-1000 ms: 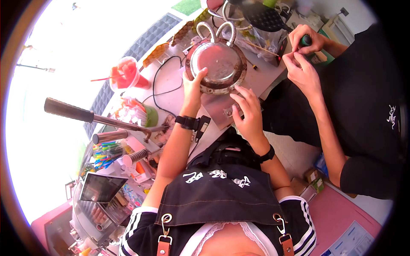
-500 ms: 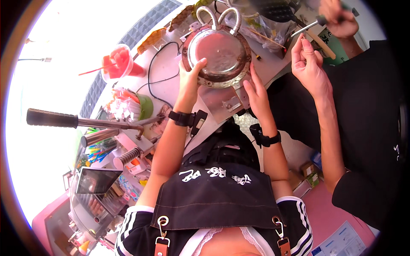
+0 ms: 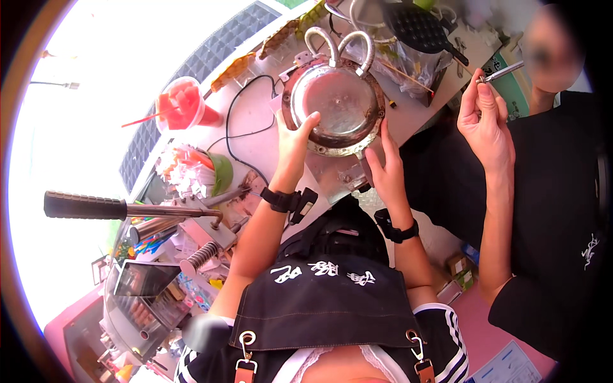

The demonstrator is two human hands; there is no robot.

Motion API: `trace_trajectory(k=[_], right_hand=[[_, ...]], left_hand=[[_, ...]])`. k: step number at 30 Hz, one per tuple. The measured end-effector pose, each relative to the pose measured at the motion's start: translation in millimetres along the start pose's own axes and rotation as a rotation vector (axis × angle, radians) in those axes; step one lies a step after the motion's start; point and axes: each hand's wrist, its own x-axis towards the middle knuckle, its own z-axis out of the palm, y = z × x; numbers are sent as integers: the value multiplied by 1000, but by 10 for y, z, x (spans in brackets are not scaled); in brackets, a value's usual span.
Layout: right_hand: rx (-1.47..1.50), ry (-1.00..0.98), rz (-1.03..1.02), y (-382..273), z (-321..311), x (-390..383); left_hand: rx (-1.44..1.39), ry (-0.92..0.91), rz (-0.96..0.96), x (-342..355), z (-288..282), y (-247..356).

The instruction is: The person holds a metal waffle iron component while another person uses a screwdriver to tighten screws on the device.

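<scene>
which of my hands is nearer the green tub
Left: the left hand is right of the green tub, on the round metal part; the right hand is farther, at that part's lower right.

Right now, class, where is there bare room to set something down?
The table shows small bare patches between the black cable and left hand, and right of the round metal vessel. It is crowded around the plastic bag and black pan.
</scene>
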Motion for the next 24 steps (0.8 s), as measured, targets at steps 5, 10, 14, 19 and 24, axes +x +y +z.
trace_trajectory(k=[5, 10, 14, 19, 24], right_hand=[[-13, 2, -1, -16, -17, 30], [-113, 52, -74, -75, -11, 49], [220, 140, 121, 81, -113, 310], [471, -39, 154, 343, -157, 1083], [230, -105, -136, 428, -155, 1218]], left_hand=[[25, 15, -7, -12, 19, 29], [20, 15, 0, 5, 17, 27], [5, 9, -63, -21, 31, 92], [-30, 16, -62, -48, 66, 107], [2, 16, -87, -30, 35, 61]])
